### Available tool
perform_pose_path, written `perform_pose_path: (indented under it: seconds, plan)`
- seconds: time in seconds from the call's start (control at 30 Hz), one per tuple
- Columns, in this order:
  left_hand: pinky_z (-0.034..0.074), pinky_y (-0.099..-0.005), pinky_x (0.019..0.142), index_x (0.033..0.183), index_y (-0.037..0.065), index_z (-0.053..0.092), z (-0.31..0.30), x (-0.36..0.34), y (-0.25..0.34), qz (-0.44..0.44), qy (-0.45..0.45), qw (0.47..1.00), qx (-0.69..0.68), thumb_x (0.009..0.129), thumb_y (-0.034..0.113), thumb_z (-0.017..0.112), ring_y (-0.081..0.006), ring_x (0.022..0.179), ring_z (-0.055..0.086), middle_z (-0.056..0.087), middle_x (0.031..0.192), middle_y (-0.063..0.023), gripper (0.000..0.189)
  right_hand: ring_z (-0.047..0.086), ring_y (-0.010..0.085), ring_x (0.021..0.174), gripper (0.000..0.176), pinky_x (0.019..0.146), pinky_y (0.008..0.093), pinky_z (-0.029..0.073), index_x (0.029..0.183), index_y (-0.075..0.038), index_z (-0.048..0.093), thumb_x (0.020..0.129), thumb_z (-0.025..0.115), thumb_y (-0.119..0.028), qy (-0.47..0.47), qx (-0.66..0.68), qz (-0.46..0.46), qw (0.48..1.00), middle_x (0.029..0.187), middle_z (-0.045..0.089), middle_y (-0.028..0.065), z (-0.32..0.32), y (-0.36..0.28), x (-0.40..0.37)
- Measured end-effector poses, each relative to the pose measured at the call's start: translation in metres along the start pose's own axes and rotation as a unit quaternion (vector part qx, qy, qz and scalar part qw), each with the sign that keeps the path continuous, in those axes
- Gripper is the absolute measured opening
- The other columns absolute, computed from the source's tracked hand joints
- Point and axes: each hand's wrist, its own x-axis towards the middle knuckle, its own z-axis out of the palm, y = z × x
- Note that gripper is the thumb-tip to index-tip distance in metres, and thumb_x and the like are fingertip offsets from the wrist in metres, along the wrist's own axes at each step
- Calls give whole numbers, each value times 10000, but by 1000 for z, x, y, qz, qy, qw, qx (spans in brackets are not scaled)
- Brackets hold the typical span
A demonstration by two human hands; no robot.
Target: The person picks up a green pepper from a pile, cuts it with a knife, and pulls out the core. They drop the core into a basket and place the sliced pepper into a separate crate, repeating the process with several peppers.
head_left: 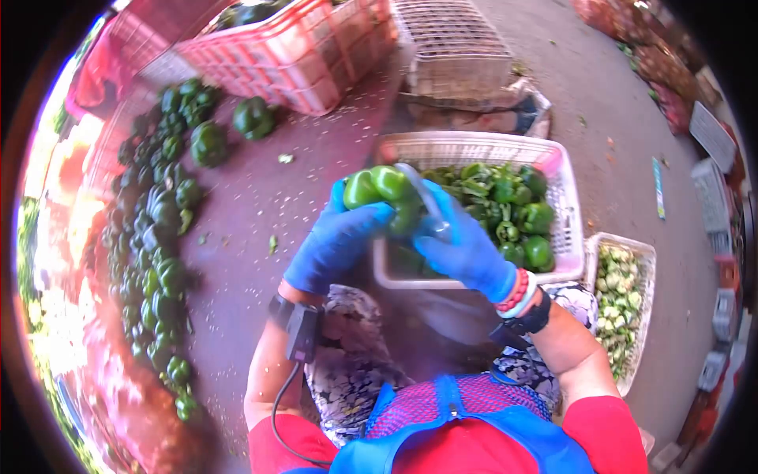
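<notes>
A green bell pepper (384, 189) is gripped in my left hand (328, 239), blue-gloved, its fingers and thumb around the near side. My right hand (467, 249), also in a blue glove, is closed on a knife (420, 188). The grey blade lies against the right side of the pepper and is blurred; the fingers partly hide the handle. Below both hands, a white plastic crate (567, 217) holds green peppers (505, 189) and cut green pieces.
A long heap of green peppers (162, 261) lies on the floor to the left. Two whole peppers sit nearer a red crate (316, 55). Beyond the white crate stands a pale slatted crate (458, 43). To the right, a small white basket (643, 316) holds pale green pepper cores.
</notes>
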Motion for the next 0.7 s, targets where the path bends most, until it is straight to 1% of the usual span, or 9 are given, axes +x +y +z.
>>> perform_pose_path:
  seconds: [0.07, 0.13, 0.17, 0.27, 0.47, 0.5, 0.6, 0.63, 0.7]
  plan:
    - [545, -355, 880, 1323, 34, 466, 25, 15, -12, 17, 19, 998, 58, 803, 107, 716, -218, 1002, 640, 624, 1157, -106, 581, 677, 293, 821, 778, 760, 386, 539, 1509, -21, 276, 846, 666, -134, 65, -155, -110, 980, 1010, 662, 187, -5, 5, 0]
    - [574, -343, 788, 1315, 40, 465, 57, 12, 0, 1, 58, 994, 90, 802, 103, 704, -211, 934, 653, 629, 1123, -108, 569, 690, 363, 899, 765, 786, 421, 539, 1504, -1, 267, 850, 645, -120, 110, -178, -156, 965, 1070, 658, 234, -12, -6, -4]
    - [584, -331, 681, 1311, 47, 461, 56, 17, -9, -5, 64, 994, 83, 802, 103, 693, -202, 866, 658, 628, 1102, -114, 562, 665, 422, 1006, 756, 822, 452, 534, 1497, 23, 257, 845, 622, -88, 96, -204, -128, 966, 1145, 638, 268, -19, -12, -8]
    - [585, -332, 687, 1288, 47, 465, 52, 25, -25, -30, 42, 997, 51, 800, 105, 694, -198, 841, 660, 628, 1092, -114, 542, 690, 365, 911, 752, 789, 420, 537, 1493, 22, 273, 837, 626, -78, 113, -266, -190, 938, 1099, 651, 249, -33, -6, -9]
    - [587, -325, 701, 1270, 61, 407, 66, 39, -31, 43, 122, 991, 14, 823, 109, 730, -183, 868, 669, 622, 1081, -110, 553, 602, 237, 678, 736, 675, 353, 504, 1487, 32, 305, 832, 627, -66, 142, -216, -111, 960, 843, 632, 166, -50, -12, -16]
    - [586, -322, 746, 1268, 52, 381, 65, 40, -25, 11, 132, 988, 74, 817, 114, 759, -184, 921, 661, 613, 1099, -115, 592, 606, 266, 668, 766, 664, 378, 500, 1494, 47, 282, 826, 634, -77, 138, -230, -96, 959, 782, 618, 148, -52, -16, -16]
    - [578, -323, 787, 1256, 36, 384, 70, 46, -32, 99, 131, 974, 156, 790, 119, 788, -181, 966, 638, 594, 1130, -124, 623, 607, 189, 765, 771, 757, 355, 503, 1530, -9, 243, 851, 608, -35, 122, -283, -65, 949, 827, 614, 78, -50, -5, -19]
    - [568, -315, 808, 1256, 25, 380, 74, 46, -32, 94, 130, 975, 157, 762, 129, 815, -178, 1006, 615, 570, 1157, -130, 666, 643, 222, 879, 764, 824, 354, 505, 1525, 3, 240, 855, 604, -45, 100, -265, 11, 959, 951, 644, 117, -48, -9, -20]
    - [564, -310, 811, 1258, 23, 381, 85, 44, -34, 103, 136, 975, 143, 748, 139, 826, -176, 1001, 612, 558, 1163, -129, 686, 666, 337, 862, 796, 796, 426, 518, 1509, 55, 220, 841, 625, -99, 140, -273, -75, 949, 952, 652, 213, -43, 3, -13]
